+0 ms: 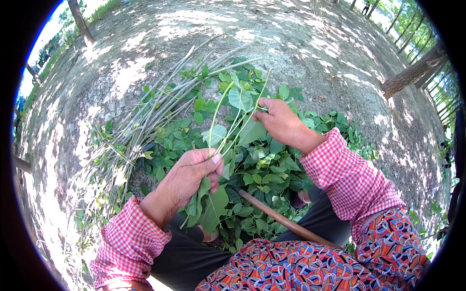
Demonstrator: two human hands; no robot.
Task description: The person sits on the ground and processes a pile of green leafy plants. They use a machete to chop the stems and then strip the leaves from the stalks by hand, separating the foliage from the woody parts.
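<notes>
Several thin green leaf stalks rise from my left hand, pinched between its thumb and fingers. Broad green leaves hang below that fist. Up and to the right, my right hand has its thumb and fingertips closed on a stalk of the same bunch, beside a large pale-backed leaf. Its fingertips are partly hidden by the hand itself. Under both hands spreads a heap of leafy green cuttings.
Long bare sticks lie in a bundle at the left. A wooden handle slants from the leaves toward my lap; its far end is hidden. Tree trunks stand at right and upper left on dappled bare soil. A distant person is visible.
</notes>
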